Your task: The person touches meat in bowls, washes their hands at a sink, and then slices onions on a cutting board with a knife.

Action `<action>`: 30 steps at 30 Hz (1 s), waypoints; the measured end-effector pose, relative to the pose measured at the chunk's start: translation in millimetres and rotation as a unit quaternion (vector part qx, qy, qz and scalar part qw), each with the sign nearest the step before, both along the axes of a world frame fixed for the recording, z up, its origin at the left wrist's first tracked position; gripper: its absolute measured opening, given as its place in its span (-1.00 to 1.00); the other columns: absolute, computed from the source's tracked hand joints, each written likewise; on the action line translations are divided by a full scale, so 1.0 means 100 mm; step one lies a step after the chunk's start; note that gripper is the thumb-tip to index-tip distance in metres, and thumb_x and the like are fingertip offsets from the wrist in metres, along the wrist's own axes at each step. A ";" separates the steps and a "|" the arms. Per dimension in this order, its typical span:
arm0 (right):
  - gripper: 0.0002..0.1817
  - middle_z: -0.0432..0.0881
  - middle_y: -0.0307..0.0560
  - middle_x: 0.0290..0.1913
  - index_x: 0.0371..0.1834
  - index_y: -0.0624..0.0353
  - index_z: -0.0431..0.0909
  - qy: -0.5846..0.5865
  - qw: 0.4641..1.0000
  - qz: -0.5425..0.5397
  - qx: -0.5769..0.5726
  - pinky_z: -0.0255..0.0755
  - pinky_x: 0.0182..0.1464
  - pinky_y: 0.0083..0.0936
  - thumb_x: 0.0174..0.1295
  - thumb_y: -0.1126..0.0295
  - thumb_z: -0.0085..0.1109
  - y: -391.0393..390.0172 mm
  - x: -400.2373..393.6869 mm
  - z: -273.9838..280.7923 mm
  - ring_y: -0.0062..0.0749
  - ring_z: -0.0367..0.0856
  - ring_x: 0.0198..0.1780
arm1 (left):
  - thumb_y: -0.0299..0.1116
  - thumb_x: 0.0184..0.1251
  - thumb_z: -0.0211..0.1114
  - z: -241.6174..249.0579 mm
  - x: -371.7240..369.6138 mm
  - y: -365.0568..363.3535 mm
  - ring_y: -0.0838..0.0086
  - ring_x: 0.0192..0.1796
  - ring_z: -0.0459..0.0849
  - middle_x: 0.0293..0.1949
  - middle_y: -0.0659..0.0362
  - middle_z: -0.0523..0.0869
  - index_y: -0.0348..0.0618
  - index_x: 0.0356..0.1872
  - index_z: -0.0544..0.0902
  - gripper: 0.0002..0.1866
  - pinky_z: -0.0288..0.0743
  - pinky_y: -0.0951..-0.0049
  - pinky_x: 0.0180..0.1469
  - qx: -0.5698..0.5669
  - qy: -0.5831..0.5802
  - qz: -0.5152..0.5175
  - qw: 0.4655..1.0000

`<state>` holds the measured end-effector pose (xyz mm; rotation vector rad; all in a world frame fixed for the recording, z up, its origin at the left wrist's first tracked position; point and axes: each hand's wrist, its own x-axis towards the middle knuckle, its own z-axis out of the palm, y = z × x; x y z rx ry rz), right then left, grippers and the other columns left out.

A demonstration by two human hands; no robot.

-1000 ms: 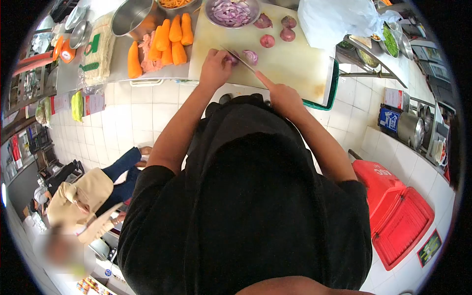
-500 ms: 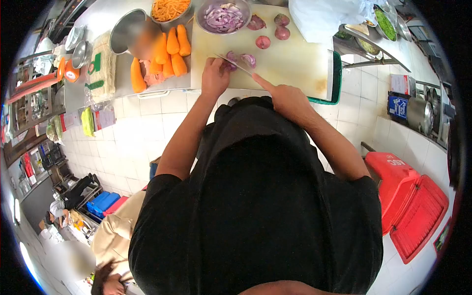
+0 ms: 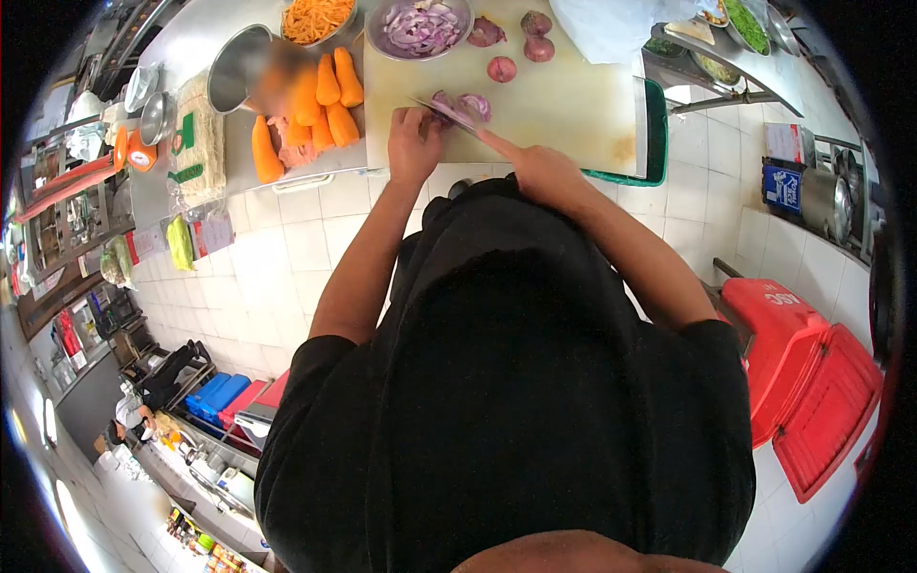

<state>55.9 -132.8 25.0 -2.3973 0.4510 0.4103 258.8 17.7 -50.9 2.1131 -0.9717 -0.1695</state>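
Note:
On the pale cutting board [image 3: 564, 119] lies a sliced red onion [image 3: 473, 107]. My left hand [image 3: 415, 143] is closed, its curled fingers pressed on the near-left part of the onion. Gripped in my right hand [image 3: 546, 176] is a knife [image 3: 457, 120], index finger stretched along it. Its blade slants across the onion beside my left fingertips, hiding part of the cut pieces. Beyond them stands a metal bowl [image 3: 373, 40] with sliced red onion. Several whole red onions [image 3: 501, 69] rest further back on the board.
Left of the board are orange carrots [image 3: 327, 80], a metal pot [image 3: 225, 74], a bowl of orange shreds [image 3: 317, 21] and packed noodles [image 3: 199, 143]. A white plastic bag [image 3: 602, 29] covers the board's far right corner. A red bin [image 3: 769, 358] stands behind on my right.
My right hand and the knife have shifted left, closer to my left hand. The whole view has moved slightly. A person in beige at lower left has gone out of view.

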 end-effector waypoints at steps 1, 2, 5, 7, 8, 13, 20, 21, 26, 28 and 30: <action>-0.03 0.74 0.31 -0.19 0.68 -0.56 0.00 0.005 1.000 -0.006 0.010 0.60 0.02 0.08 0.25 0.52 0.11 -0.01 0.01 -0.09 0.22 0.76 -0.07 | -0.48 0.23 0.40 0.02 0.01 -0.01 0.02 -0.03 0.66 -0.12 -0.05 0.64 -0.19 -0.16 0.65 -0.82 0.59 0.11 0.02 0.002 -0.002 0.000 1.000; -0.03 0.73 0.32 -0.19 0.68 -0.58 0.01 0.005 1.000 -0.012 0.019 0.60 0.02 0.07 0.25 0.53 0.10 -0.04 0.06 -0.12 0.22 0.76 -0.06 | -0.48 0.23 0.41 0.02 0.03 -0.03 0.02 -0.03 0.66 -0.11 -0.05 0.64 -0.19 -0.16 0.65 -0.82 0.59 0.11 0.02 -0.009 -0.015 -0.002 1.000; -0.05 0.73 0.33 -0.18 0.67 -0.61 0.04 -0.009 1.000 -0.002 0.008 0.59 0.01 0.06 0.25 0.53 0.06 -0.14 0.11 -0.18 0.24 0.75 -0.07 | -0.45 0.23 0.42 -0.02 0.02 -0.01 0.03 -0.03 0.67 -0.10 -0.05 0.65 -0.19 -0.17 0.65 -0.82 0.59 0.12 0.02 -0.034 -0.066 -0.021 0.997; -0.06 0.73 0.33 -0.17 0.66 -0.62 0.05 -0.003 1.000 0.000 -0.013 0.59 0.00 0.06 0.26 0.52 0.04 -0.27 0.11 -0.19 0.25 0.75 -0.09 | -0.43 0.24 0.44 -0.09 0.05 -0.02 0.04 -0.05 0.67 -0.09 -0.04 0.66 -0.20 -0.18 0.65 -0.81 0.59 0.13 0.01 -0.052 -0.120 -0.036 0.991; -0.07 0.74 0.33 -0.16 0.66 -0.63 0.05 0.011 1.000 -0.005 -0.019 0.59 0.00 0.06 0.26 0.51 0.03 -0.31 0.11 -0.15 0.25 0.75 -0.10 | -0.42 0.24 0.44 -0.08 0.04 -0.01 0.05 -0.06 0.68 -0.12 -0.03 0.67 -0.20 -0.18 0.65 -0.81 0.60 0.14 0.01 -0.026 -0.088 -0.034 0.995; -0.08 0.74 0.31 -0.18 0.67 -0.57 0.05 0.025 0.999 -0.019 -0.033 0.59 -0.03 0.10 0.27 0.50 0.06 -0.32 -0.03 0.10 0.26 0.75 -0.14 | -0.41 0.27 0.43 -0.04 0.04 0.04 0.14 -0.17 0.73 -0.27 0.02 0.73 -0.20 -0.17 0.64 -0.81 0.63 0.19 -0.05 0.073 -0.004 -0.005 0.997; -0.05 0.74 0.30 -0.22 0.70 -0.47 0.00 -0.014 1.000 0.000 -0.012 0.58 -0.03 0.12 0.26 0.47 0.14 -0.06 -0.04 -0.12 0.25 0.76 -0.14 | -0.47 0.34 0.32 -0.02 -0.17 0.01 0.25 -0.26 0.81 -0.29 0.01 0.80 -0.23 -0.10 0.61 -0.84 0.66 0.27 -0.12 -0.023 0.121 -0.023 0.992; -0.05 0.74 0.30 -0.22 0.70 -0.47 0.00 -0.026 1.000 0.003 -0.007 0.58 -0.02 0.12 0.26 0.47 0.15 -0.04 -0.02 -0.13 0.25 0.76 -0.13 | -0.47 0.36 0.31 -0.03 -0.15 0.00 0.22 -0.24 0.82 -0.28 -0.02 0.80 -0.25 -0.10 0.61 -0.84 0.66 0.25 -0.11 -0.031 0.123 -0.032 0.991; -0.07 0.74 0.28 -0.23 0.69 -0.44 0.02 0.012 0.999 0.029 -0.036 0.58 -0.05 0.11 0.28 0.47 0.14 -0.05 -0.19 0.41 0.23 0.76 -0.15 | -0.50 0.38 0.26 -0.08 -0.06 0.03 0.05 -0.19 0.83 -0.24 -0.08 0.81 -0.25 -0.07 0.61 -0.85 0.66 0.15 -0.08 0.063 0.034 -0.017 0.997; -0.07 0.74 0.29 -0.23 0.69 -0.46 0.03 0.019 0.998 0.030 -0.051 0.57 -0.07 0.10 0.28 0.50 0.13 -0.05 -0.27 0.57 0.23 0.75 -0.16 | -0.51 0.38 0.25 0.01 -0.07 0.00 0.00 -0.17 0.82 -0.23 -0.10 0.81 -0.24 -0.07 0.61 -0.85 0.66 0.12 -0.08 0.063 0.033 -0.023 0.997; -0.05 0.72 0.31 -0.24 0.69 -0.50 0.04 0.026 0.997 0.024 -0.064 0.54 -0.10 0.10 0.26 0.55 0.11 -0.02 -0.33 0.62 0.25 0.73 -0.18 | -0.49 0.38 0.26 0.04 -0.10 0.00 -0.02 -0.18 0.81 -0.25 -0.09 0.81 -0.23 -0.09 0.62 -0.86 0.65 0.09 -0.10 0.054 0.021 -0.017 0.998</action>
